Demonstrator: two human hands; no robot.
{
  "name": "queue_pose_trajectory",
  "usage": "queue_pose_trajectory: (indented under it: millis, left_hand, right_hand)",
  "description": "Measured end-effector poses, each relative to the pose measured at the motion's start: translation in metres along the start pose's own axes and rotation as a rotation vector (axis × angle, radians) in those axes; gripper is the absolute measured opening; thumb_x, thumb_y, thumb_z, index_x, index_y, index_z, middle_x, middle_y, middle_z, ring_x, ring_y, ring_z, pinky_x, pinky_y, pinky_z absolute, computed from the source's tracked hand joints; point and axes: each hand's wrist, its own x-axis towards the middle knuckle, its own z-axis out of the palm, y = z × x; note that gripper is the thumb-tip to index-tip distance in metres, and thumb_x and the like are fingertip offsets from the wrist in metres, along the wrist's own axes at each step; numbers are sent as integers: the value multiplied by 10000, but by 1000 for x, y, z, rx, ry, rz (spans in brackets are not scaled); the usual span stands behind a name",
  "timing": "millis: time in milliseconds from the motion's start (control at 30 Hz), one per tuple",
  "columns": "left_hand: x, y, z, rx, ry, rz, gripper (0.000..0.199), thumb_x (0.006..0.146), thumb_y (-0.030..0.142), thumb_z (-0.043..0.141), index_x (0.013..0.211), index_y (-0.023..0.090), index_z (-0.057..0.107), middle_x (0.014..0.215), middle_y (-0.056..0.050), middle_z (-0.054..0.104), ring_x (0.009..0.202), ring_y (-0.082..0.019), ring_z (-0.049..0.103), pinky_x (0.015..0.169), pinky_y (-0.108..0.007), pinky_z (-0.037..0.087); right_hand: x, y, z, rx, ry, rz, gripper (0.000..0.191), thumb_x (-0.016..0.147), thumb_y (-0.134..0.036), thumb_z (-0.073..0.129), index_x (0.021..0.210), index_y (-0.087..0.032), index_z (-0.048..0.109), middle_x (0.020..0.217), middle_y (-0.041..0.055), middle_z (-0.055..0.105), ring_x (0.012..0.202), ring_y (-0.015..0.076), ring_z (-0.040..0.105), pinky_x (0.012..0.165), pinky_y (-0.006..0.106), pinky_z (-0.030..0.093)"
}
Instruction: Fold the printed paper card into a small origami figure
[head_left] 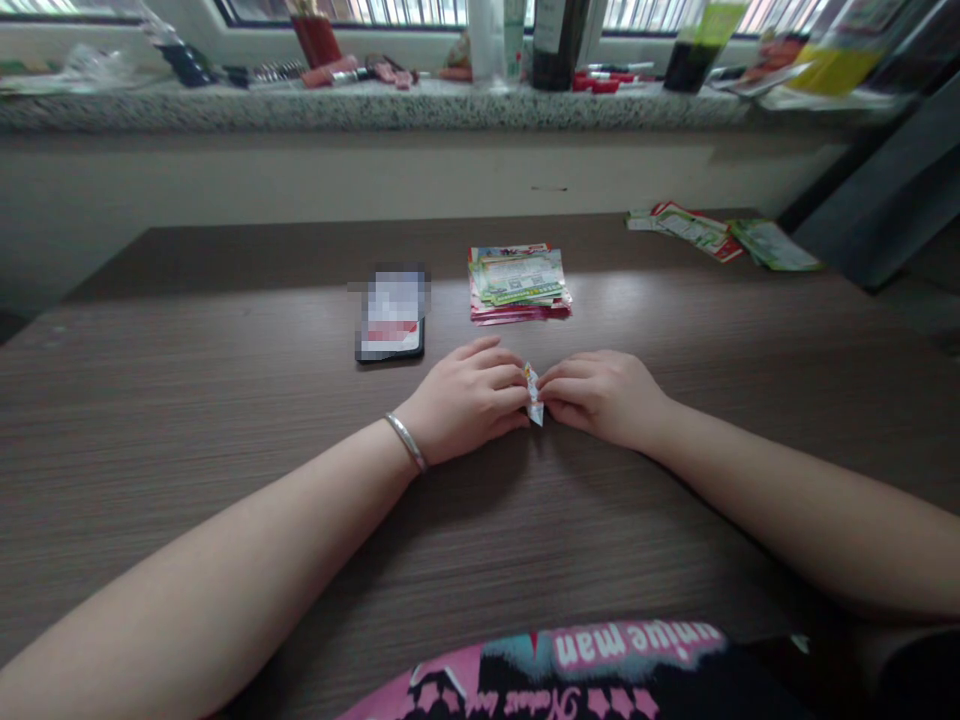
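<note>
Between my two hands is a small folded piece of shiny printed paper or wrapper (pixel 535 398), narrow and pale with coloured print. My left hand (pixel 476 398), with a silver bangle at the wrist, grips its left side with curled fingers. Pinched fingers of my right hand (pixel 600 395) hold its right side. Both hands rest low over the brown table (pixel 225 420). Just beyond them lies a stack of colourful printed packets (pixel 521 278), green and white on top with red edges below. Parts of the folded piece are hidden by my fingers.
A phone-like dark-edged object (pixel 390 318), its face blurred, lies left of the stack. Several loose green and red packets (pixel 705 235) are at the far right. Behind the table, a granite windowsill (pixel 337 108) carries bottles, pens and a dark-and-lime container (pixel 694 55).
</note>
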Motion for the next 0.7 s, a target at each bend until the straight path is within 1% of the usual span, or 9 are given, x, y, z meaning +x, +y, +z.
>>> queue_pose_trajectory:
  millis: [100, 200, 267, 367, 500, 600, 700]
  left_hand:
    - [0, 2, -1, 20, -10, 5, 229, 929, 389, 494, 959, 238, 663, 999, -19, 690, 1040, -177, 598, 1067, -413, 367]
    - [1, 4, -1, 53, -6, 16, 238, 947, 333, 458, 909, 215, 661, 967, -21, 695, 1012, -170, 611, 1063, -406, 376]
    - [2, 5, -2, 68, 5, 26, 229, 944, 293, 456, 886, 208, 661, 964, -22, 696, 1012, -169, 612, 1066, -402, 376]
    - [2, 6, -1, 66, 31, 5, 207, 930, 270, 471, 894, 205, 664, 981, -28, 695, 983, -163, 619, 1051, -391, 395]
    - [2, 6, 1, 66, 56, -45, 207, 925, 280, 474, 883, 199, 659, 976, -38, 696, 963, -164, 629, 1032, -395, 408]
    - [3, 8, 2, 78, 63, -74, 209, 920, 261, 471, 854, 196, 658, 957, -37, 701, 961, -166, 636, 1038, -410, 401]
    - [5, 13, 1, 103, 73, -103, 223, 916, 241, 465, 821, 186, 659, 938, -41, 702, 939, -164, 642, 1054, -416, 391]
  right_hand:
    - [0, 0, -1, -17, -2, 2, 154, 889, -272, 534, 871, -227, 680, 937, 12, 724, 816, 159, 632, 678, 278, 403]
    - [0, -2, -2, -72, -2, -46, 188, 912, -319, 515, 885, -226, 676, 955, 15, 722, 821, 166, 630, 684, 290, 398]
    - [0, -3, -2, -91, -14, -54, 220, 932, -330, 490, 886, -220, 675, 958, 25, 721, 826, 165, 628, 688, 292, 395]
    - [1, -6, -1, -81, -33, -22, 218, 936, -290, 482, 890, -206, 678, 943, 42, 720, 826, 161, 625, 687, 287, 394]
    - [3, -5, 1, -47, -12, 32, 165, 885, -273, 545, 853, -204, 692, 881, 38, 720, 800, 174, 629, 692, 295, 399]
    - [5, -4, 2, 19, 6, 73, 118, 839, -242, 585, 832, -207, 697, 864, 29, 717, 799, 181, 633, 702, 294, 410]
    - [6, -2, 2, 98, 12, 107, 109, 827, -229, 589, 829, -209, 697, 865, 28, 713, 819, 182, 633, 727, 290, 424]
